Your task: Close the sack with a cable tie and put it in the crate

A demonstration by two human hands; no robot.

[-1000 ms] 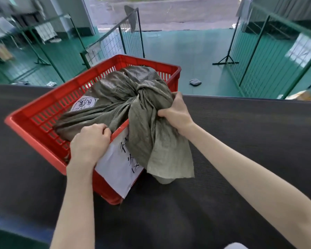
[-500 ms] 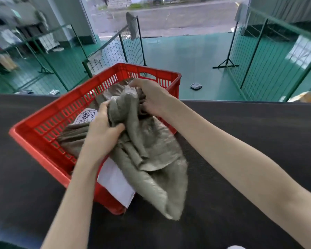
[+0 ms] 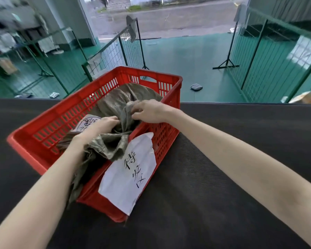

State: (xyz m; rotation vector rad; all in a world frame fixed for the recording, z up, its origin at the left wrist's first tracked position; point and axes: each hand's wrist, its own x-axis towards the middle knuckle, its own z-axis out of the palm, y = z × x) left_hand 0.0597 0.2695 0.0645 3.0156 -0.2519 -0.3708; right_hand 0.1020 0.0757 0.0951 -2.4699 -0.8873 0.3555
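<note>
Olive sack in red crate, both hands' grip bunching it.

Both hands are in the red slatted plastic crate on the black counter: left hand and right hand gripping the crumpled olive woven sack, with some fabric spilling over the near rim.

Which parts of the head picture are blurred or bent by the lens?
Head view: the far left background is smeared by blur; the green wire fences lean outward from wide-angle distortion; the red plastic crate, grey-green woven sack and handwritten white paper sign are sharp.
</note>
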